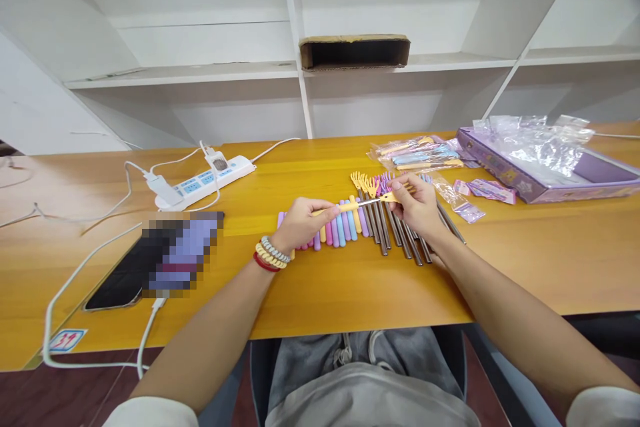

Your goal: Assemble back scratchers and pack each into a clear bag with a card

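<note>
My left hand (305, 219) is closed around a yellow handle (350, 207), which points to the right. A short stretch of metal rod (369, 202) shows between that handle and a yellow claw-shaped back scratcher head (388, 197). My right hand (417, 205) pinches this head between thumb and fingers. Beneath the hands lies a row of loose handles (344, 227) in purple, pink, blue and yellow. Several metal back scratcher rods (400, 233) with yellow and purple claw heads lie under and beside my right hand, which partly hides them.
Bagged back scratchers (425, 155) lie at the back, near a purple box (540, 193) holding clear plastic bags. Small printed packets (493, 191) lie before it. On the left are a power strip (200, 183), white cables and a phone (120, 273). A cardboard box (355, 67) sits on the shelf.
</note>
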Demonstrator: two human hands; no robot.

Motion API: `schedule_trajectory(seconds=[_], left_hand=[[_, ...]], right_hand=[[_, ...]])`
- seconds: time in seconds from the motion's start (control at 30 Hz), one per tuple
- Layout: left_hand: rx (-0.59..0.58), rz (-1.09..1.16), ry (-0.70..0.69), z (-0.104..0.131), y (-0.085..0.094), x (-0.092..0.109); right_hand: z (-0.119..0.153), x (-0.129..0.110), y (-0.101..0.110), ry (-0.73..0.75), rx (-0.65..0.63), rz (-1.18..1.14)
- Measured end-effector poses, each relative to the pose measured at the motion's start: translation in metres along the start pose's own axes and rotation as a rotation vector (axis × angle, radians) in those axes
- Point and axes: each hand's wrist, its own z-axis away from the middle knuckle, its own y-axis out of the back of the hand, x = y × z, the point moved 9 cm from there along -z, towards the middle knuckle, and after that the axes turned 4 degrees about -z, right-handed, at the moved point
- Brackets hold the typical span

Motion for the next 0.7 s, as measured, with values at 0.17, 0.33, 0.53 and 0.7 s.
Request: schedule_trajectory(seconds=[0.17, 0.33, 0.53, 0.7], left_hand=[[-0.025, -0.037, -0.045, 0.000, -0.011, 0.006], [-0.014, -0.120, -0.101, 0.000, -0.011, 0.007], [0.237, -0.352, -0.354, 0.007, 0.000, 0.036], [0.335, -0.399, -0.496, 0.012, -0.004, 0.043]], right_hand=[[0.000, -0.004, 0.004, 0.044, 0.060, -0.058], [-0.002, -0.004, 0.007, 0.004, 0.061, -0.061], [-0.003, -0.005, -0.002, -0.137, -0.031, -0.339], [0.004, 0.006, -0.025, -0.235, -0.159, -0.527]])
